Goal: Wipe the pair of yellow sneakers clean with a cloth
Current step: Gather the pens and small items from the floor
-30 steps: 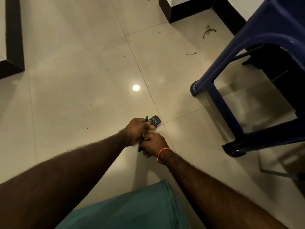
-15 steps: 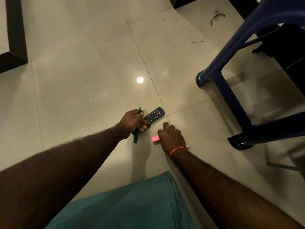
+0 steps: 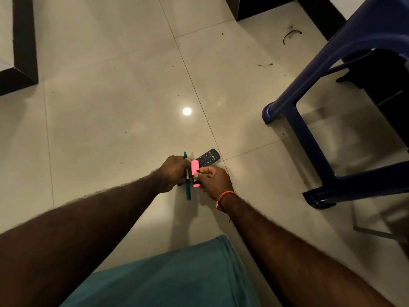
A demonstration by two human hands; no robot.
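No yellow sneakers and no cloth are in view. My left hand (image 3: 172, 173) grips a green pen (image 3: 188, 191) that points down toward me. My right hand (image 3: 213, 180) holds a pink highlighter (image 3: 194, 168) close beside the left hand, a little above the tiled floor. A black remote control (image 3: 209, 157) lies on the floor just beyond both hands.
A dark blue plastic chair (image 3: 309, 138) stands at the right, its legs near my right arm. A dark-edged block (image 3: 24, 52) sits at the far left. Teal fabric (image 3: 177, 278) covers my lap at the bottom. Small debris (image 3: 291, 35) lies on the far tiles.
My right hand picked the pink highlighter up from the floor and brought it against the left hand, which kept hold of the green pen.
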